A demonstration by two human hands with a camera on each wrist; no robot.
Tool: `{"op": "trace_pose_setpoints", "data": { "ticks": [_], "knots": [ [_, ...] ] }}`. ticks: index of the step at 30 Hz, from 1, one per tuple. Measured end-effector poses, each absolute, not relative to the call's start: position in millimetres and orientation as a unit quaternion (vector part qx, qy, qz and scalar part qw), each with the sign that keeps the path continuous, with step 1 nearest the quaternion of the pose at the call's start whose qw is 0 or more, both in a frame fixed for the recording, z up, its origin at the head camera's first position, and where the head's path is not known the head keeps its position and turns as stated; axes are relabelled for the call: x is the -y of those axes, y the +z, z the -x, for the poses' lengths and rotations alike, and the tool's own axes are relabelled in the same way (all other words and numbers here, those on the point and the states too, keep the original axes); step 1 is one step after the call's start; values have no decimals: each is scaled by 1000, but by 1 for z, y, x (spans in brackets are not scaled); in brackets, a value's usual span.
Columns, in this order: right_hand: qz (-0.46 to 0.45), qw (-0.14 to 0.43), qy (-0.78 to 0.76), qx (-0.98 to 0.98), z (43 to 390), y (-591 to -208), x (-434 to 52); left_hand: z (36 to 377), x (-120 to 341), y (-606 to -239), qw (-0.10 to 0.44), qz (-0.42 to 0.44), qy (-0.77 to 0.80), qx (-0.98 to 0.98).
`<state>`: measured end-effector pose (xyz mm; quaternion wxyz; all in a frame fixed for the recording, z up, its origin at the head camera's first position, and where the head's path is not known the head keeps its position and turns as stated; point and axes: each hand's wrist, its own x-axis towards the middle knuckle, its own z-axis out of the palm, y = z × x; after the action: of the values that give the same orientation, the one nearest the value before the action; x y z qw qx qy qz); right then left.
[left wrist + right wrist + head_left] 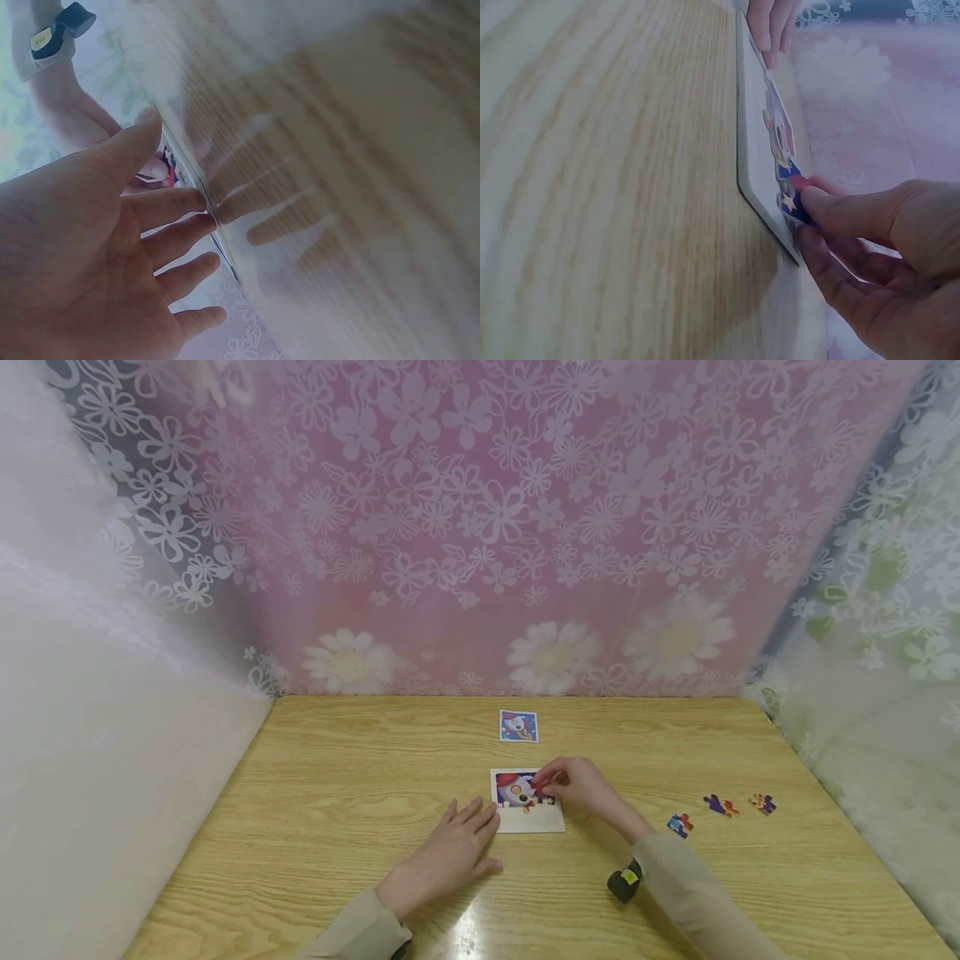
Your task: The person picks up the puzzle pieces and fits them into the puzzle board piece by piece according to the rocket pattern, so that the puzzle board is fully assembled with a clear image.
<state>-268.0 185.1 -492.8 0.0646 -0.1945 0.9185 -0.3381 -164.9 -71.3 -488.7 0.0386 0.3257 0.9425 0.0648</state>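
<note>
The jigsaw puzzle (516, 787) sits right of the middle of the table (360, 760), its joined pieces filling the far part of a white board (532, 822), and there's a pale face with big round eyes and a patch of red on its left side! Along the near side the board shows plain white.

In comes the right hand (581, 785) from the right, thumb and fingers narrowed in a pinch on a puzzle piece (799, 183), red and dark blue showing, right at the picture's right end. Whether that piece is seated, I cannot tell.

Over on the left, the left hand (450, 850) is wide, fingers straight and spread, the tips touching the board's left edge.

Out to the right, loose pieces: a blue-and-red one (680, 826) nearest the hand, a purple-and-orange group (722, 807) farther right, and a yellowish one (762, 803) rightmost of all. On the far side, beyond the board, a small picture card (519, 727) lies flat, showing a similar pale face!
</note>
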Motion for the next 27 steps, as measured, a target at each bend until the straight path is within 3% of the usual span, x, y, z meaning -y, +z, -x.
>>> {"op": "trace_pose_setpoints", "data": {
  "ticks": [27],
  "knots": [
    [193,50,-301,-933,262,-496,-188,166,73,-490,35,-332,61,-941]
  ]
}}
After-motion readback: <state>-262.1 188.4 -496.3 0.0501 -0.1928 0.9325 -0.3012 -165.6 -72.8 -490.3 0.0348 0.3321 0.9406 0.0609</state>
